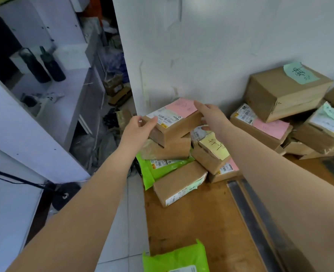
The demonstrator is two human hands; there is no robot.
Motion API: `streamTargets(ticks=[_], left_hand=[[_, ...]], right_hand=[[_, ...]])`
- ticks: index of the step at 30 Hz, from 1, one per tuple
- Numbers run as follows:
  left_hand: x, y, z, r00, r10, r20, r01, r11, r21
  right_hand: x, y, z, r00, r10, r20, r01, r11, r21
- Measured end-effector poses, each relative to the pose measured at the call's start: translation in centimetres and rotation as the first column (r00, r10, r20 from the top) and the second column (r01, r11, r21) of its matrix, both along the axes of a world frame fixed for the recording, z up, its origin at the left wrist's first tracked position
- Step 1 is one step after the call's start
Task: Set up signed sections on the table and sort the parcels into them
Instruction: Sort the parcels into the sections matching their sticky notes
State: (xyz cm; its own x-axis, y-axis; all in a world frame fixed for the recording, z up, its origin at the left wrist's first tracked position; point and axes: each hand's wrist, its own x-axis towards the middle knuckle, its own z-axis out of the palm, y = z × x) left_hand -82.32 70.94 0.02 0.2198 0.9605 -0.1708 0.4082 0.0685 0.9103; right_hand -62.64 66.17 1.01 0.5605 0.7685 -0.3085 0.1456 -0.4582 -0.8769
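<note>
Both hands hold one small brown box (174,122) in the middle of the frame. The left hand (140,126) grips its left end and the right hand (211,116) grips its right end. The box has a pink note (181,107) and a white label (163,116) on top. It sits on top of another brown box (168,148) in a pile by the white wall (201,46). More boxes lie at the right of the frame on the brown counter (191,222). A green bag (174,258) lies at the bottom edge
</note>
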Motion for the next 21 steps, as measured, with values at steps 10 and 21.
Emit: streamTargets(ticks=[10, 21], left_hand=[[-0.9, 0.3, -2.2, 0.994, -0.052, 0.1, 0.052, 0.999, 0.003], [-1.3, -0.6, -3.7, 0.962, 0.152, 0.228, -0.08, 0.952, -0.296]], right_hand=[[-0.1, 0.9, -0.9, 0.945, -0.062, -0.322, 0.063, 0.998, -0.006], [-1.7, 0.8, -0.5, 0.851, -0.087, -0.518, 0.127, 0.991, 0.042]])
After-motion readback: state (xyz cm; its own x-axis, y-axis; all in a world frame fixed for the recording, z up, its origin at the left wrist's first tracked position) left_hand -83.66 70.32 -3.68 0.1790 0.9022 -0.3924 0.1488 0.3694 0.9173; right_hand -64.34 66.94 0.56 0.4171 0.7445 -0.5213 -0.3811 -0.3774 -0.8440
